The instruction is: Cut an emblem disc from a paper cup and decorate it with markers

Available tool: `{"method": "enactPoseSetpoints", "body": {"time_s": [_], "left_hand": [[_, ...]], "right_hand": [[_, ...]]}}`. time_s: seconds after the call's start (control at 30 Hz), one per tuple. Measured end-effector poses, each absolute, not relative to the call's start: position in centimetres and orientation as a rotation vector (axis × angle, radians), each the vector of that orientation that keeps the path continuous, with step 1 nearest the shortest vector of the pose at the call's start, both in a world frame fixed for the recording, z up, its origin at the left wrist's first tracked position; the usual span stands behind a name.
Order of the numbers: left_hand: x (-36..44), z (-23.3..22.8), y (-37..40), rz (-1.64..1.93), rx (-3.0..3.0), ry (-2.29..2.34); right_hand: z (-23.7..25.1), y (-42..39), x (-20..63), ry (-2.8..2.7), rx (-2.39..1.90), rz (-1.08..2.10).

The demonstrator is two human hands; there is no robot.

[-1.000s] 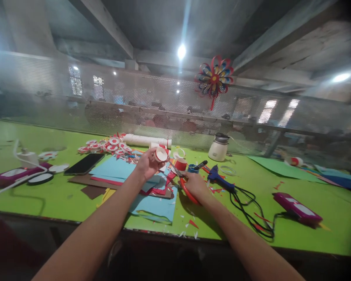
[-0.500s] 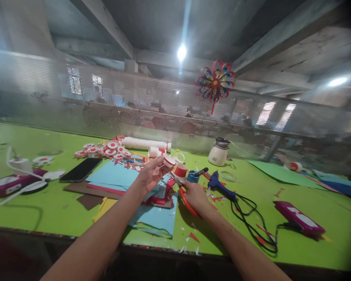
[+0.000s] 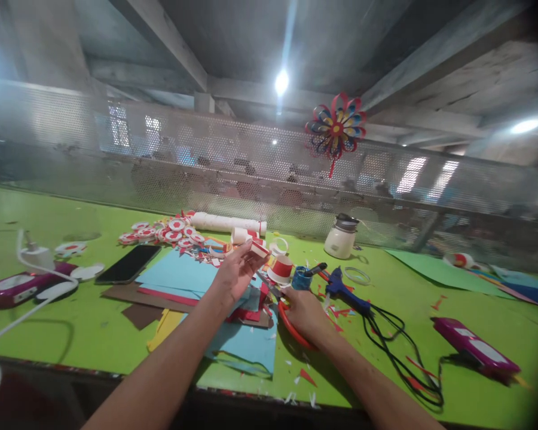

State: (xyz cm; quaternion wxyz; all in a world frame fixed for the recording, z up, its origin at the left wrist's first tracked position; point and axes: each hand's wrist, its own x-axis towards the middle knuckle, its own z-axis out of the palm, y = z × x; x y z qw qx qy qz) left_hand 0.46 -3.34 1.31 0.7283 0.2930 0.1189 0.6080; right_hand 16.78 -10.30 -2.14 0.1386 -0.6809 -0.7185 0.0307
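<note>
My left hand (image 3: 234, 272) pinches a small red and white paper cup piece (image 3: 259, 249), held up and tilted above the paper stack. In my right hand (image 3: 305, 310) is a pair of scissors with orange-red handles (image 3: 291, 327); its blades point up and left, just below the cup piece. A red and white paper cup (image 3: 280, 270) stands on the table beyond the scissors. Beside it sits a blue container (image 3: 301, 278) with a black-handled tool in it. Light blue paper sheets (image 3: 173, 276) lie under and left of my left hand.
A blue glue gun (image 3: 347, 292) with a black cable lies at right, near a purple box (image 3: 475, 349). At left are a black phone (image 3: 128, 264), white cables and another purple box (image 3: 27, 285). Several red and white discs (image 3: 174, 230), a white tube (image 3: 226, 223) and a jug (image 3: 341, 237) stand behind.
The cup piece has turned in my left hand, now showing tilted to the right. The scissors have dropped slightly away from it. The whole view has shifted a little.
</note>
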Motion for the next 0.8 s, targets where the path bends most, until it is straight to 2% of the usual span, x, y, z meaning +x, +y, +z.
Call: {"method": "enactPoseSetpoints", "body": {"time_s": [0.33,0.8], "left_hand": [[0.9,2.0,-4.4,1.315,0.601,0.218],[1.5,3.1,-6.6,1.274,0.476,0.437]], "right_hand": [[-2.2,-10.6,16.6,-2.044,-1.921,0.09],[-2.6,-10.7,16.6,-2.078,-1.85,0.119]]}}
